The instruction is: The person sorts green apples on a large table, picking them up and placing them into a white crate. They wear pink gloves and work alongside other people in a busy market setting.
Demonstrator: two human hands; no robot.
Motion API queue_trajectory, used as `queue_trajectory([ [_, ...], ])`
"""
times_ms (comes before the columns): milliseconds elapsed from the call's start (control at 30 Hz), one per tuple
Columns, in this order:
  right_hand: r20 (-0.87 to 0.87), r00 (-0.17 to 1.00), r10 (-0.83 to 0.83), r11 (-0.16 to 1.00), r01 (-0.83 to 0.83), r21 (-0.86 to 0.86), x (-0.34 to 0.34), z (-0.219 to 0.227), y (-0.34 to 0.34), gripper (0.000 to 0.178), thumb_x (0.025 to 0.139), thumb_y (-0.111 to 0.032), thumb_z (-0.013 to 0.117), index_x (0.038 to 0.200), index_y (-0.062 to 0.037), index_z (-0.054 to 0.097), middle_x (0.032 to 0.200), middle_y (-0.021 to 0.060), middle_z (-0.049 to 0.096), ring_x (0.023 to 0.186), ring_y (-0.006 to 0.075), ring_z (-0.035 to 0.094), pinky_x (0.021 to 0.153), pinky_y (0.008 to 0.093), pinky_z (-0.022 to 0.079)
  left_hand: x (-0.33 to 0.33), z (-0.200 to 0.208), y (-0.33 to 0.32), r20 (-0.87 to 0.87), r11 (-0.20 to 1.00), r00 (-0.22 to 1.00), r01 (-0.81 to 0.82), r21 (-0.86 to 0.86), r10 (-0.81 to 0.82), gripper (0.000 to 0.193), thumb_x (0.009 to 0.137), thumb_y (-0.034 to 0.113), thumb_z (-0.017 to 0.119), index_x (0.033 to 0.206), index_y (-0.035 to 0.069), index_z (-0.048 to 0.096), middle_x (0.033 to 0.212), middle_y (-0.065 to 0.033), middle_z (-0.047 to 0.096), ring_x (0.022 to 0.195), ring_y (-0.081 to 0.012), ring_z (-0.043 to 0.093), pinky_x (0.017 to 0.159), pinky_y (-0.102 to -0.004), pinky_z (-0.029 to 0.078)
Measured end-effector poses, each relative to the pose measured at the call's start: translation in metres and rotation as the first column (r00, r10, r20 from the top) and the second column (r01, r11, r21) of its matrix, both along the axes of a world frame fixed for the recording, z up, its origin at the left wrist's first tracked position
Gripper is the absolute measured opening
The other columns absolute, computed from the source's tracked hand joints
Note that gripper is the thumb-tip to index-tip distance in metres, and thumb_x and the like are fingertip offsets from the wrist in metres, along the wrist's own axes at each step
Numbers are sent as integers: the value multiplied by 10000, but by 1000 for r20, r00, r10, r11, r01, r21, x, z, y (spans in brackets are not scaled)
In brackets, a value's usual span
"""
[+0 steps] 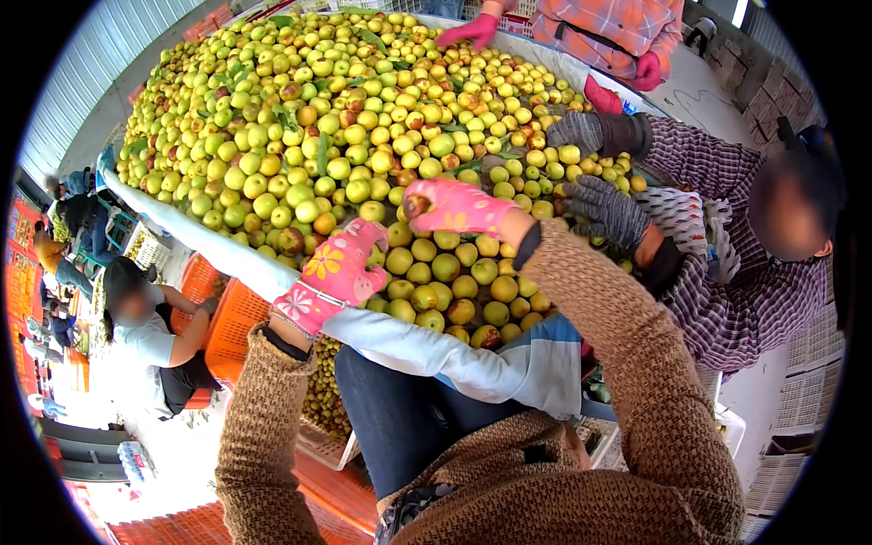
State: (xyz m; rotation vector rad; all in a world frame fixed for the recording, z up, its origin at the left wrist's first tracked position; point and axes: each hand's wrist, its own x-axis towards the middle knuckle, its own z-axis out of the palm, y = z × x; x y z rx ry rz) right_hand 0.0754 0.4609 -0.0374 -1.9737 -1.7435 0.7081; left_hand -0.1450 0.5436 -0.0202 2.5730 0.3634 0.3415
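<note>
A wide heap of small round yellow-green fruits (pixel 300 136), which look like jujubes, fills the cloth-lined bin before me. Some are blotched brown, and green leaves lie among them. My right hand (pixel 459 207), in a pink flowered glove, pinches a brownish jujube (pixel 417 206) in its fingertips just above the heap. To its left and nearer me, my left hand (pixel 334 272) wears a matching glove. Its fingers curl over the near edge of the heap, and whatever they may hold is hidden. Between my hands and my lap lies a patch of jujubes (pixel 445 282).
Pale blue cloth (pixel 427 350) covers the bin's near rim. At right, a co-worker's grey gloves (pixel 604 209) reach into the heap; another person's pink glove (pixel 470 33) is at the far edge. Left stand an orange crate (pixel 238 318) and a seated person (pixel 150 331). White crates (pixel 813 363) are stacked at right.
</note>
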Motion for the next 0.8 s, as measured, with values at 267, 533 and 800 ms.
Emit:
queue_trajectory([
  [267, -198, 965, 170, 924, -226, -309, -1, 12, 33, 509, 745, -376, 693, 1194, -170, 569, 949, 35, 653, 780, 159, 615, 624, 309, 499, 51, 3, 69, 151, 987, 984, -112, 118, 93, 231, 815, 202, 629, 1020, 97, 649, 1000, -151, 639, 908, -343, 619, 779, -412, 499],
  [533, -320, 931, 177, 907, -281, -315, -1, -7, 37, 506, 756, -380, 669, 1178, -112, 582, 1034, 50, 633, 903, 190, 591, 715, 324, 492, 132, -38, 86, -270, 928, 958, 17, 372, 91, 347, 755, 163, 671, 1096, 142, 615, 1087, -146, 584, 1000, -330, 583, 832, -423, 491],
  [800, -247, 944, 221, 957, -258, -131, 1, -18, 29, 416, 790, -368, 664, 1093, -93, 591, 948, 19, 620, 801, 131, 573, 679, 273, 479, 110, -44, 95, -8, 994, 999, -45, 103, 46, 357, 750, 212, 689, 1086, 118, 617, 1065, -151, 638, 923, -328, 617, 796, -387, 505],
])
